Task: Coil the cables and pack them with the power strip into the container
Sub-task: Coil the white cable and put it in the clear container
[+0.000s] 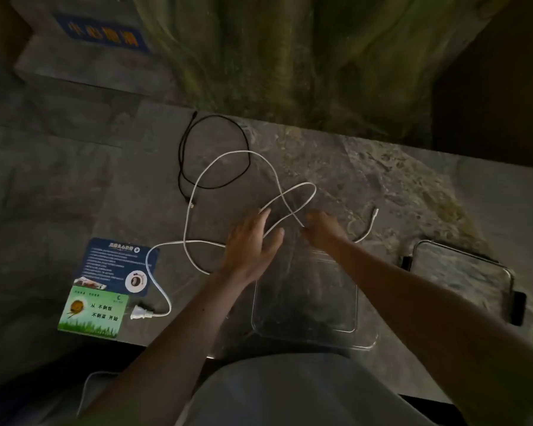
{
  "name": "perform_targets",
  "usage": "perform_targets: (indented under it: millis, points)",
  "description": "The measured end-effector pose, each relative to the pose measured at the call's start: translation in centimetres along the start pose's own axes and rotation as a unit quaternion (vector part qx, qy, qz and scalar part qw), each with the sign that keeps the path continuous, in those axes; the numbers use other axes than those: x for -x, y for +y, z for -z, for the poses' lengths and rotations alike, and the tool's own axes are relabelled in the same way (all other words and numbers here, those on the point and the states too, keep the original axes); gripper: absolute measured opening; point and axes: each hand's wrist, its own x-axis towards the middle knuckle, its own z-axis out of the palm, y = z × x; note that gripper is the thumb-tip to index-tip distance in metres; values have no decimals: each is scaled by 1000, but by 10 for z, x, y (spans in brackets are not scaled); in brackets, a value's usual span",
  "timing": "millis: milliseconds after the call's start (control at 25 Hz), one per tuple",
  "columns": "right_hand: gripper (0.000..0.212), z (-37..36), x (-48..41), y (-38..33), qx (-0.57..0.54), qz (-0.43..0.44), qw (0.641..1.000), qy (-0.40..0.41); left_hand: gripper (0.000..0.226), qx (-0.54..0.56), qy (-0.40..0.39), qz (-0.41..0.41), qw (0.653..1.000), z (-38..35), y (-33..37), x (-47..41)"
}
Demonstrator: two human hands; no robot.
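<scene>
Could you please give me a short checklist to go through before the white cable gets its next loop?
1. Right hand pinching the white cable: ok, at the crossing.
2. Left hand on the cable: cannot tell, fingers spread over it.
3. Cable free of tangles: not ok, it crosses itself and overlaps the black cable.
4. Plug end free: ok, lying loose by the leaflets.
5. Clear container open: ok, lid set aside.
6. Power strip in sight: not ok.

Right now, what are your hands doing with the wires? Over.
Left hand open on the white cable; right hand pinching it. Black cable loose. Clear container empty. Nothing in the way.
</scene>
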Motion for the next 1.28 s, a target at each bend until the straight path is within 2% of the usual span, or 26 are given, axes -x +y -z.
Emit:
perform_targets:
  millis: [120,240,320,400,480,560,600,640,720,800,880,960,1040,1120,1200,1280]
  points:
    - [25,-3,-12,2,56,-38,997,-25,55,35,-6,25,999,-10,-3,-9]
    - [17,-14,-17,3,56,-32,997,-35,50,60,4,54,997,-17,-6,-14]
    - [20,-17,-16,1,41,-25,998,-31,47,81,4,71,994,-21,-11,-17]
    - [16,-8,-10,-8,-52,-2,999,-9,44,105,7,80,991,-22,-12,-19]
    - [10,11,4,-21,-168,42,984,46,41,137,4,62,989,-18,-5,-21]
    - [16,35,28,-35,-280,83,952,93,39,142,-6,4,990,-11,8,-21]
    - [13,47,41,-41,-349,96,927,96,38,130,-5,-31,991,-8,15,-21]
    - [4,57,53,-45,-429,105,892,90,34,118,-2,-70,991,-5,21,-19]
    - [17,77,76,-54,-549,87,827,89,19,142,-10,-119,983,0,31,-16]
    - [22,92,94,-56,-608,84,783,105,28,213,-56,-105,970,8,42,-10]
    - [15,104,106,-55,-623,101,767,111,38,261,-86,-68,959,20,55,-1]
    - [14,115,115,-51,-632,110,758,117,41,341,-132,-31,930,30,61,7]
    - [18,125,123,-46,-607,131,772,135,42,449,-215,-1,867,39,62,14]
    - [17,132,127,-43,-493,151,838,179,35,523,-282,3,804,46,60,18]
    - [12,136,130,-43,-366,144,888,239,28,565,-320,-14,761,53,58,25]
    - [11,140,131,-44,-290,130,896,311,23,586,-349,-44,730,60,58,31]
